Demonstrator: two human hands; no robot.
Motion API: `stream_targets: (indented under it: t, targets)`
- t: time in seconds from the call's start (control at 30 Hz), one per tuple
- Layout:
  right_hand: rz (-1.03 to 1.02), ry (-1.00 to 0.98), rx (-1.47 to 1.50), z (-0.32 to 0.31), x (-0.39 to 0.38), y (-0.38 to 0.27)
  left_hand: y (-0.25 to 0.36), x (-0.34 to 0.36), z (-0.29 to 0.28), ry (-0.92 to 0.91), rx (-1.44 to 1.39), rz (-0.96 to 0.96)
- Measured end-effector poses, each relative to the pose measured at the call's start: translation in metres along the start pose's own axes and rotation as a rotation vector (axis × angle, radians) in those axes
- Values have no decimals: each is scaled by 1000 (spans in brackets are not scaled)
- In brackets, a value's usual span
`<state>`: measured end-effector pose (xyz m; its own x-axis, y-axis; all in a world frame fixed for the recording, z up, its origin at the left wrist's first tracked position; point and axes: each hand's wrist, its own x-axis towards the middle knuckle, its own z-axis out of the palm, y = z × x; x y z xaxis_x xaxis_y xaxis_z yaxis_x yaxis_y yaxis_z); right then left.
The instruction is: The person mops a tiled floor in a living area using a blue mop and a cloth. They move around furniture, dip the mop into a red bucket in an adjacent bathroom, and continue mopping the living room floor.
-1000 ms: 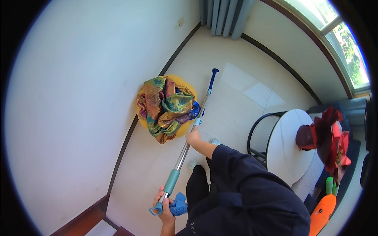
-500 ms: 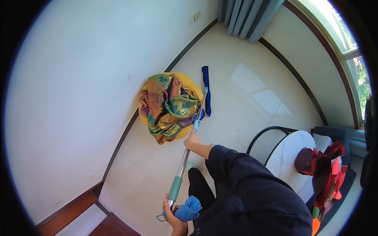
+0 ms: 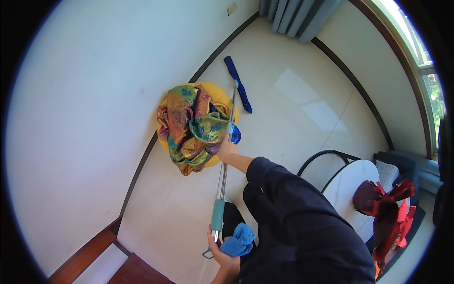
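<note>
Floor: pale glossy tile | white wall | grey curtain | left hand, right hand: clasping mop pole

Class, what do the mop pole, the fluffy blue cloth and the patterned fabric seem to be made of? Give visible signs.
Mop pole: probably polished metal, given its bright silvery streaks.
Fluffy blue cloth: perhaps microfibre, judging by its matte, tufted surface.
Patterned fabric: a glossy textile, possibly satin or brocade, as its soft folds shine; the fibre itself is unclear.

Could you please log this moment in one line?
right hand: around mop pole | left hand: at pole's near end, with blue cloth | blue mop head: right of patterned fabric
</note>
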<state>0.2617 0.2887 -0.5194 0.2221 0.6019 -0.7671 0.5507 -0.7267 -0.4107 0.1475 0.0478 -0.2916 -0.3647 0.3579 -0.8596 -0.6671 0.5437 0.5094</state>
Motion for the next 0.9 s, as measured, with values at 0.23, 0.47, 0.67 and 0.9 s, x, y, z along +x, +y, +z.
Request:
stream_targets:
  t: [0.23, 0.47, 0.67, 0.9]
  targets:
    - [-58, 24, 148, -47, 60, -27, 1, 26, 86, -87, 206, 298]
    - [-4, 184, 545, -94, 96, -29, 42, 42, 152, -231, 391, 563]
    - [82, 252, 796, -71, 69, -5, 79, 16, 140, -329, 639, 784]
    - [148, 156, 1265, -11, -11, 12, 134, 2, 63, -623, 988, 1071]
